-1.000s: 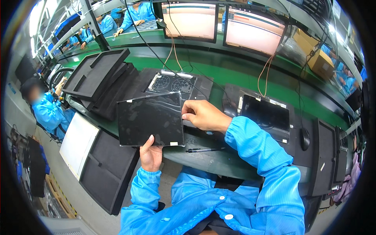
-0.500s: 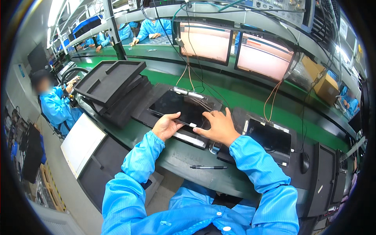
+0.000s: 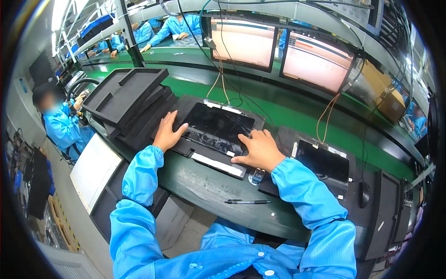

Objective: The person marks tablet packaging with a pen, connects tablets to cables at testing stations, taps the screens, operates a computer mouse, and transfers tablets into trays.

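Observation:
A dark, glossy flat display panel lies in a black fixture on the bench in front of me. It has a small white tab at its near right corner. My left hand is open at the panel's left edge, its thumb reaching toward the near left corner. On the other side, my right hand is open, fingers spread, with thumb and index at the panel's right edge. A white strip runs along the fixture's near side. Whether the fingertips press on the panel I cannot tell.
A second panel lies in a fixture to the right, near a mouse. Black trays are stacked at left. A pen and a small white piece lie near the front edge. Two monitors stand behind.
My left hand has moved left, from the panel's near edge to its left side, and its fingers have spread. The panel now lies flatter in the fixture. A small white piece shows near the pen.

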`<action>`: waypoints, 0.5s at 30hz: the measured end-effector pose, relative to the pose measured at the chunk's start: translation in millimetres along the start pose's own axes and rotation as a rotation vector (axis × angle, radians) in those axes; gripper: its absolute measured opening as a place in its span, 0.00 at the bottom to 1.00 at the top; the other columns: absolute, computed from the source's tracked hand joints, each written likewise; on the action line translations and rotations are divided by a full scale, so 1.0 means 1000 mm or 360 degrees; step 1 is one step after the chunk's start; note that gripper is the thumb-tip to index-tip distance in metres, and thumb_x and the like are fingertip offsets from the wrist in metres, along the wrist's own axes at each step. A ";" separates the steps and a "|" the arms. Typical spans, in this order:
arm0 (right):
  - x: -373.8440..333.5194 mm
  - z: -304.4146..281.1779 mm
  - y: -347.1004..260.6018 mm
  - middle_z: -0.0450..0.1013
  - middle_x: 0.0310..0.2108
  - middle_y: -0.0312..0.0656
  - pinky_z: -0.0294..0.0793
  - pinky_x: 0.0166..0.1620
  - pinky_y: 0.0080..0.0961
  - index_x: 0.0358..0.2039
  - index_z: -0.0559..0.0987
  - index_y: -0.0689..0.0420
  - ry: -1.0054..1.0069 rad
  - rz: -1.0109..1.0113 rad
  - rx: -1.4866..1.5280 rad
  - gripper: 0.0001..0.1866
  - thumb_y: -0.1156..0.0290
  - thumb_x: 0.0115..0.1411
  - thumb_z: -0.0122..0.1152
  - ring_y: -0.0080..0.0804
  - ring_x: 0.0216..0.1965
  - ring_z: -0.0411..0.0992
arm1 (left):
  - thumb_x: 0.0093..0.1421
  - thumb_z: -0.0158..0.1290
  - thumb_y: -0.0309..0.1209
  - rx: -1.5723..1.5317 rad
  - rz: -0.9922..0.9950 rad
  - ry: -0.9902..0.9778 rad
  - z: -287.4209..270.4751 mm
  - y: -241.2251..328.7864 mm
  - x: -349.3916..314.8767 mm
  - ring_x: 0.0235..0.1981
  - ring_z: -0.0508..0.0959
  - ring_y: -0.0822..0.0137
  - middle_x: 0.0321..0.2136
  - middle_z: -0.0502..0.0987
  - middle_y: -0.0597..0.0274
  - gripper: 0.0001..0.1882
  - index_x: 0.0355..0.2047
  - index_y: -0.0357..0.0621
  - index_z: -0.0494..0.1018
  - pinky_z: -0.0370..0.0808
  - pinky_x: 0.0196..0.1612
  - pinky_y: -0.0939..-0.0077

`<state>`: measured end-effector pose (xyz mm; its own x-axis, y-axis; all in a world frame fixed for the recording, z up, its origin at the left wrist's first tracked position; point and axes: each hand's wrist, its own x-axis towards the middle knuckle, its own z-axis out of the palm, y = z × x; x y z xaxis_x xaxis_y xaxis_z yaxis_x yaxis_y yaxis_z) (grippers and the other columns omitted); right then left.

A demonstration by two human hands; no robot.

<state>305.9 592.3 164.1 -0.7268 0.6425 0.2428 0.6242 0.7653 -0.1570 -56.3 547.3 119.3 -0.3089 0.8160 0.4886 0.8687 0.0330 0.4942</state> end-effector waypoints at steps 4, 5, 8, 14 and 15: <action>0.002 -0.008 -0.005 0.75 0.44 0.57 0.67 0.57 0.48 0.58 0.79 0.55 -0.0141 0.0029 -0.0020 0.45 0.32 0.50 0.70 0.53 0.51 0.73 | 0.66 0.54 0.56 0.0097 -0.0020 -0.0344 0.014 -0.001 -0.001 0.75 0.58 0.53 0.70 0.66 0.48 0.40 0.68 0.40 0.67 0.46 0.76 0.53; 0.003 -0.010 -0.005 0.74 0.46 0.58 0.69 0.56 0.46 0.60 0.78 0.54 -0.0185 0.0044 -0.0023 0.46 0.32 0.50 0.70 0.55 0.51 0.72 | 0.67 0.52 0.57 0.0160 0.0106 -0.0254 0.015 0.001 -0.002 0.74 0.59 0.53 0.69 0.66 0.50 0.39 0.67 0.40 0.68 0.45 0.77 0.52; 0.003 -0.014 -0.011 0.73 0.48 0.59 0.72 0.56 0.45 0.63 0.78 0.53 -0.0241 0.0071 -0.0028 0.47 0.33 0.51 0.71 0.57 0.50 0.71 | 0.68 0.52 0.56 0.0181 0.0096 -0.0266 0.010 0.006 -0.009 0.74 0.59 0.54 0.70 0.66 0.51 0.38 0.68 0.41 0.68 0.46 0.77 0.52; -0.008 -0.013 -0.024 0.74 0.46 0.59 0.71 0.56 0.45 0.61 0.78 0.54 -0.0243 0.0022 0.0000 0.45 0.35 0.51 0.70 0.57 0.49 0.73 | 0.68 0.53 0.53 0.0194 0.0127 -0.0232 -0.006 0.007 -0.029 0.73 0.61 0.55 0.68 0.68 0.51 0.35 0.66 0.41 0.69 0.49 0.76 0.51; -0.011 -0.012 -0.026 0.74 0.45 0.59 0.71 0.57 0.44 0.61 0.78 0.54 -0.0117 -0.0020 -0.0018 0.44 0.36 0.51 0.70 0.56 0.48 0.73 | 0.68 0.53 0.53 0.0249 0.0048 -0.0341 -0.009 0.006 -0.033 0.73 0.61 0.55 0.68 0.68 0.51 0.35 0.66 0.41 0.69 0.49 0.76 0.51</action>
<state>300.9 565.2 177.2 -0.7535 0.6341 0.1734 0.6178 0.7732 -0.1431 -44.1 515.8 112.6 -0.2075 0.9211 0.3295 0.9306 0.0821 0.3566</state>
